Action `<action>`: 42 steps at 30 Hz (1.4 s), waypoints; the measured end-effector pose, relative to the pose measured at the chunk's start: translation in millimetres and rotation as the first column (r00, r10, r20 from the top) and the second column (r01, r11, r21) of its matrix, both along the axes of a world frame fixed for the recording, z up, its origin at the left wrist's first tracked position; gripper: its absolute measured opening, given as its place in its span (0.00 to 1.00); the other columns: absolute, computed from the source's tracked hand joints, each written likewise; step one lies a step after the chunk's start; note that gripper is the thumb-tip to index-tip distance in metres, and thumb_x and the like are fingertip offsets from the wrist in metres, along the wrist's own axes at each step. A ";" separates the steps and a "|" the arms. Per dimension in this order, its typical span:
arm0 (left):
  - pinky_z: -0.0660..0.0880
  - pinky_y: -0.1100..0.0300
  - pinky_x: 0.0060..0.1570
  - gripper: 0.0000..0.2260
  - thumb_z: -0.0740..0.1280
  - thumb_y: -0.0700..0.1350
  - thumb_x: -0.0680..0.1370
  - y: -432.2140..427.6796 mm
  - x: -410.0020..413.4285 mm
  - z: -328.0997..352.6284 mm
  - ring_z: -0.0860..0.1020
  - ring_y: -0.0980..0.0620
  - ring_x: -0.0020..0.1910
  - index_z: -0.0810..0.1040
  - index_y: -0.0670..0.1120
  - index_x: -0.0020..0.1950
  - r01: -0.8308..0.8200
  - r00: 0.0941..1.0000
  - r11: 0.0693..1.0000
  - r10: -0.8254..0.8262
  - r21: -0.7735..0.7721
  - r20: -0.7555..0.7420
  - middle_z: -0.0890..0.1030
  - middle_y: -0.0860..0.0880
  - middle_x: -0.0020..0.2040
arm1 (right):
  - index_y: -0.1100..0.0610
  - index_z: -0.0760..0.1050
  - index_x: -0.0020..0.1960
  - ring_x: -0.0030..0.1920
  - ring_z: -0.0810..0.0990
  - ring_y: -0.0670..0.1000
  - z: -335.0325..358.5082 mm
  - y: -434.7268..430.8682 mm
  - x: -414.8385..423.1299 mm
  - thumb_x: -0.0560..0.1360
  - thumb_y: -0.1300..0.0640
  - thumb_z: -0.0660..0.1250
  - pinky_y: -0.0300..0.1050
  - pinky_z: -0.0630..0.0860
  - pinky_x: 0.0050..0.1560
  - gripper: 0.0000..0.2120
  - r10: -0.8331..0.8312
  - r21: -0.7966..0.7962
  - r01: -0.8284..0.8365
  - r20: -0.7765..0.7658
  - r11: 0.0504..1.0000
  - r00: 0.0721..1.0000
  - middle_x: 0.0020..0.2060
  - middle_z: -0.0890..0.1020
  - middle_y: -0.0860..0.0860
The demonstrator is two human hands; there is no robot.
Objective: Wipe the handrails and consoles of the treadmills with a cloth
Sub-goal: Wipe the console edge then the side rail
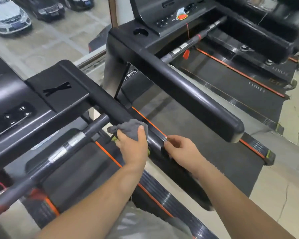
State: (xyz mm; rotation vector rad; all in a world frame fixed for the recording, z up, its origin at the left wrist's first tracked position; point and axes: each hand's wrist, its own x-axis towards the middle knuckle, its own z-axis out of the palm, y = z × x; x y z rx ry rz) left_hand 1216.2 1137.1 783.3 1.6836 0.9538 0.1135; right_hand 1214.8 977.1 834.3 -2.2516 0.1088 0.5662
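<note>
Head view, left grip (131,147): closed round the grey cloth (129,126), pressing it onto the near handrail (107,106)
Right grip (179,152): fingers curled on the same rail, just beside the cloth
Progress: likely partway, with this rail under the wipe; nothing shows whether the near console (12,104), the far handrail (188,94) or the far console (171,16) are done
Surface: no table, only a black running belt (179,118) edged in orange
Room: pale floor (293,118); parked cars (9,18) lie outside, upper left

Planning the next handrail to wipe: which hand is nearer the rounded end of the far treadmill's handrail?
Right. The right hand holds the near handrail, just below-left of that rounded end; the left hand, gripping the grey cloth on the same rail, is farther left.
</note>
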 end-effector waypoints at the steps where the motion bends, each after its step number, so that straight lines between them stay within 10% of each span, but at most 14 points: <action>1: 0.72 0.49 0.65 0.39 0.69 0.62 0.77 -11.8 -8.7 0.2 0.69 0.41 0.71 0.56 0.50 0.82 0.023 1.000 1.000 -0.023 0.013 -0.019 0.64 0.40 0.75 | 0.50 0.81 0.52 0.41 0.78 0.44 -0.7 -9.6 -5.3 0.81 0.48 0.64 0.43 0.76 0.52 0.09 -0.033 -0.006 0.033 0.036 0.999 0.999 0.40 0.83 0.42; 9: 0.65 0.43 0.74 0.41 0.69 0.67 0.74 -128.9 -100.1 -2.4 0.61 0.39 0.77 0.49 0.67 0.81 0.199 0.979 0.963 -0.204 0.180 0.012 0.54 0.41 0.79 | 0.55 0.63 0.34 0.33 0.66 0.52 -8.0 -124.1 -68.9 0.84 0.49 0.58 0.47 0.65 0.35 0.21 -0.097 -0.138 0.103 0.049 0.985 0.994 0.28 0.67 0.48; 14: 0.69 0.38 0.71 0.27 0.69 0.63 0.77 -193.0 -146.2 -7.5 0.55 0.37 0.79 0.68 0.65 0.75 0.324 0.937 0.855 -0.349 0.405 -0.012 0.49 0.41 0.81 | 0.66 0.79 0.46 0.47 0.81 0.59 -19.5 -187.0 -119.8 0.84 0.39 0.53 0.47 0.73 0.49 0.32 -0.246 0.041 0.249 -0.066 0.968 0.967 0.43 0.85 0.56; 18: 0.68 0.37 0.71 0.17 0.70 0.55 0.77 -217.3 -182.5 -12.2 0.62 0.32 0.73 0.79 0.57 0.66 0.444 0.819 0.483 -0.561 0.755 -0.123 0.65 0.40 0.77 | 0.72 0.75 0.57 0.41 0.79 0.59 -20.2 -209.6 -149.5 0.81 0.32 0.52 0.52 0.75 0.47 0.40 -0.261 0.157 0.281 -0.134 0.947 0.956 0.41 0.81 0.61; 22: 0.62 0.34 0.74 0.16 0.75 0.52 0.70 -216.4 -200.5 -17.8 0.67 0.32 0.71 0.82 0.58 0.57 0.481 0.472 -0.130 -0.795 0.867 -0.381 0.73 0.47 0.72 | 0.63 0.81 0.51 0.37 0.72 0.53 -12.3 -217.0 -156.7 0.84 0.39 0.55 0.49 0.70 0.42 0.29 -0.259 0.248 0.313 -0.228 0.917 0.939 0.34 0.77 0.52; 24: 0.66 0.36 0.72 0.16 0.72 0.53 0.71 -191.6 -184.2 -13.2 0.71 0.35 0.69 0.81 0.59 0.59 0.411 0.355 -0.261 -0.836 0.873 -0.418 0.74 0.48 0.70 | 0.58 0.82 0.52 0.41 0.78 0.56 -8.3 -219.2 -158.4 0.84 0.40 0.57 0.51 0.74 0.45 0.25 -0.253 0.282 0.313 -0.231 0.907 0.940 0.40 0.83 0.53; 31: 0.69 0.40 0.67 0.21 0.61 0.62 0.77 -179.8 -128.1 14.5 0.71 0.37 0.68 0.84 0.52 0.59 0.551 0.716 0.201 -0.613 0.810 -0.334 0.79 0.44 0.63 | 0.66 0.78 0.56 0.45 0.78 0.50 1.5 -231.7 -178.0 0.83 0.40 0.60 0.47 0.74 0.46 0.27 -0.266 0.331 0.333 -0.233 0.883 0.935 0.42 0.78 0.49; 35: 0.66 0.36 0.68 0.15 0.69 0.57 0.76 -218.4 -160.1 7.7 0.70 0.35 0.69 0.82 0.50 0.57 0.500 0.727 0.209 -0.628 0.840 -0.276 0.78 0.45 0.61 | 0.63 0.79 0.57 0.46 0.80 0.51 3.3 -248.0 -188.3 0.83 0.40 0.60 0.53 0.80 0.54 0.25 -0.291 0.338 0.363 -0.246 0.868 0.925 0.45 0.84 0.55; 42: 0.37 0.38 0.79 0.20 0.64 0.47 0.81 -249.3 -241.3 -51.9 0.54 0.38 0.80 0.74 0.43 0.72 0.604 0.241 -0.501 -0.627 0.620 -0.741 0.70 0.42 0.75 | 0.66 0.77 0.62 0.46 0.79 0.58 0.7 -286.6 -212.4 0.84 0.43 0.60 0.56 0.80 0.56 0.25 -0.374 0.327 0.467 -0.309 0.821 0.874 0.48 0.82 0.64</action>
